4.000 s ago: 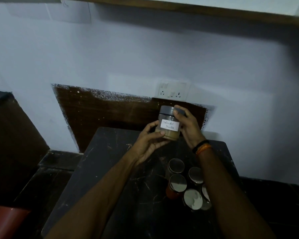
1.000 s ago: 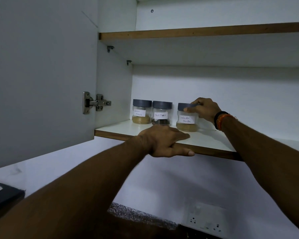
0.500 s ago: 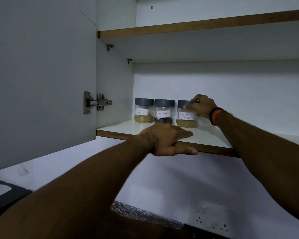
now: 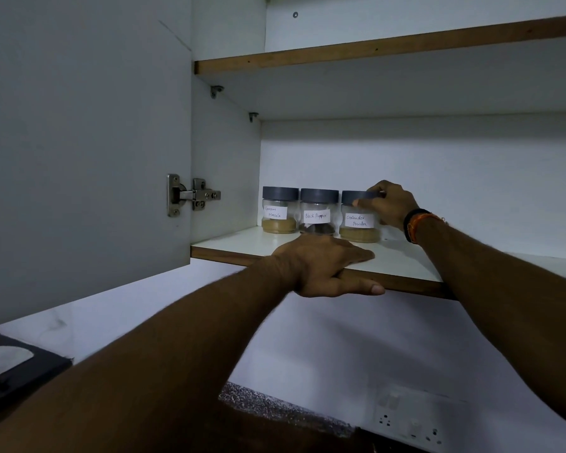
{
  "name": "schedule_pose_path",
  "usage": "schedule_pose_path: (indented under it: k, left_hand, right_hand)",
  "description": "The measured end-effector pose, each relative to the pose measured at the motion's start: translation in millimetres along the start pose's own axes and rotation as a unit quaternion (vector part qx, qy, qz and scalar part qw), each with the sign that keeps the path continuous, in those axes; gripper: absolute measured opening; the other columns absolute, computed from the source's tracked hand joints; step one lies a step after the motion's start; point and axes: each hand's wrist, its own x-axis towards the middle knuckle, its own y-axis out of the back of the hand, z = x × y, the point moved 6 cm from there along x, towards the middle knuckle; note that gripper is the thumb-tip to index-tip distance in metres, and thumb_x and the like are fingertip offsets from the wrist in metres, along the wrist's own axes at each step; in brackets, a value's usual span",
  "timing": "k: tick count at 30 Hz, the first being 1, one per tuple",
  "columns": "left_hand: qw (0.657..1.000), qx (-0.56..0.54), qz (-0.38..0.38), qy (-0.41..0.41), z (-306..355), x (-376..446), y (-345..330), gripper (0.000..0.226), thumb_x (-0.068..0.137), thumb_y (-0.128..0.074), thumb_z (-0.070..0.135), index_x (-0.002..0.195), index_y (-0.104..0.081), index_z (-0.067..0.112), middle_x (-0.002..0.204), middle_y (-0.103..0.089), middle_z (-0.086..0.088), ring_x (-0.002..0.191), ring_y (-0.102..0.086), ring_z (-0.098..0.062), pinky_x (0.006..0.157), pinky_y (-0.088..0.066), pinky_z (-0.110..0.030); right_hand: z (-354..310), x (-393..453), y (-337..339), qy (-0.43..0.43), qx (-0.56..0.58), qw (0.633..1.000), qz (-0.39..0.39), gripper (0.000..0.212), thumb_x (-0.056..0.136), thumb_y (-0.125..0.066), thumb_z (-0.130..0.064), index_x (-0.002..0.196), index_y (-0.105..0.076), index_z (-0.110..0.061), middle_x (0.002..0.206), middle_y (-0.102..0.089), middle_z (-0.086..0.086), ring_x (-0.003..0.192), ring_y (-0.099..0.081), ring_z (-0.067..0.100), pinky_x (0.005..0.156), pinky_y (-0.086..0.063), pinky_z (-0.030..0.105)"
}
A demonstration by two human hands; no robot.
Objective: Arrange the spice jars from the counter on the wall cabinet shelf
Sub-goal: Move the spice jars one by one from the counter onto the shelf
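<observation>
Three clear jars with grey lids stand in a row at the back left of the white cabinet shelf (image 4: 242, 245). From the left they are labelled Garam Masala (image 4: 279, 211), Black Pepper (image 4: 318, 213) and Coriander Powder (image 4: 357, 221). My right hand (image 4: 391, 204) grips the coriander powder jar at its lid and right side, and the jar rests upright on the shelf, close beside the pepper jar. My left hand (image 4: 327, 268) lies palm down on the shelf's front edge, thumb under the brown lip, holding no jar.
The open cabinet door (image 4: 85, 142) with its metal hinge (image 4: 192, 194) fills the left. A second shelf (image 4: 389, 47) runs above. A wall socket plate (image 4: 412, 420) sits low right, and a dark object (image 4: 13, 371) lies at the lower left.
Four seconds ago both hands held the coriander jar over the counter. It now stands on the shelf, pushed slightly left and back toward the pepper jar over the last second.
</observation>
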Motion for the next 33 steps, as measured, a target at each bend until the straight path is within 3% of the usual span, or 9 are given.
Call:
schedule_pose_path:
  k: [4, 7, 17, 21, 24, 30, 33]
  left_hand:
    - [1.000, -0.008, 0.004, -0.002, 0.0, -0.1, -0.1, 0.084, 0.086, -0.029, 0.079, 0.151, -0.040, 0.029, 0.149, -0.052, 0.000, 0.134, -0.051, -0.022, 0.107, -0.044, -0.042]
    - [1.000, -0.013, 0.005, -0.001, -1.5, -0.1, 0.2, 0.082, 0.087, -0.031, 0.079, 0.151, -0.040, 0.029, 0.149, -0.053, 0.000, 0.134, -0.050, -0.021, 0.107, -0.043, -0.041]
    - [0.992, -0.098, -0.062, 0.054, -1.3, 0.1, -5.1, 0.079, 0.086, -0.039, 0.079, 0.154, -0.030, 0.038, 0.161, -0.034, 0.001, 0.148, -0.031, -0.023, 0.120, -0.024, -0.048]
    - [0.987, -0.117, -0.067, 0.089, 2.3, -1.8, -5.6, 0.074, 0.088, -0.042, 0.076, 0.153, -0.028, 0.045, 0.163, -0.029, 0.001, 0.149, -0.027, -0.025, 0.121, -0.022, -0.047]
    - [0.985, -0.120, -0.064, 0.107, 10.1, -3.4, -5.8, 0.068, 0.092, -0.042, 0.070, 0.153, -0.028, 0.045, 0.164, -0.028, -0.001, 0.149, -0.027, -0.027, 0.121, -0.022, -0.048]
    - [0.988, -0.053, -0.062, 0.128, 25.6, -8.6, -7.6, 0.061, 0.100, -0.029, 0.062, 0.156, -0.020, 0.042, 0.161, -0.033, 0.002, 0.147, -0.033, -0.026, 0.115, -0.029, -0.053]
    - [0.991, -0.002, -0.035, 0.128, 40.6, -15.8, -8.0, 0.060, 0.100, -0.034, 0.056, 0.156, -0.019, 0.037, 0.160, -0.033, -0.001, 0.144, -0.034, -0.031, 0.111, -0.026, -0.058]
  right_hand:
    - [-1.8, -7.9, 4.7, 0.023, -0.043, 0.999, 0.009, 0.068, 0.088, -0.069, -0.050, 0.142, -0.047, -0.016, 0.142, -0.053, 0.013, 0.127, -0.051, 0.034, 0.103, -0.044, 0.041]
    - [-3.5, -16.1, 13.0, 0.018, -0.062, 0.997, 0.037, 0.069, 0.091, -0.064, -0.053, 0.145, -0.042, -0.016, 0.145, -0.047, 0.017, 0.130, -0.049, 0.036, 0.105, -0.042, 0.043]
    - [-25.6, -81.5, 29.5, 0.044, -0.091, 0.994, 0.040, 0.050, 0.093, -0.064, -0.041, 0.135, -0.055, -0.015, 0.139, -0.051, 0.015, 0.125, -0.052, 0.032, 0.099, -0.041, 0.036]
    - [-30.8, -117.4, 42.1, 0.050, -0.114, 0.991, 0.042, 0.048, 0.090, -0.066, -0.046, 0.130, -0.059, -0.019, 0.135, -0.054, 0.012, 0.121, -0.054, 0.028, 0.090, -0.037, 0.029]
    - [-38.4, -142.7, 56.6, 0.055, -0.124, 0.989, 0.051, 0.046, 0.090, -0.066, -0.046, 0.126, -0.061, -0.019, 0.132, -0.056, 0.010, 0.118, -0.056, 0.026, 0.092, -0.041, 0.030]
    - [-50.8, -202.7, 77.9, 0.088, -0.116, 0.985, 0.088, 0.036, 0.091, -0.068, -0.036, 0.121, -0.064, -0.017, 0.126, -0.060, 0.008, 0.116, -0.057, 0.023, 0.094, -0.043, 0.030]
    - [-52.5, -238.4, 83.5, 0.114, -0.110, 0.982, 0.106, 0.031, 0.091, -0.068, -0.027, 0.120, -0.066, -0.015, 0.122, -0.061, 0.008, 0.115, -0.057, 0.025, 0.096, -0.046, 0.035]
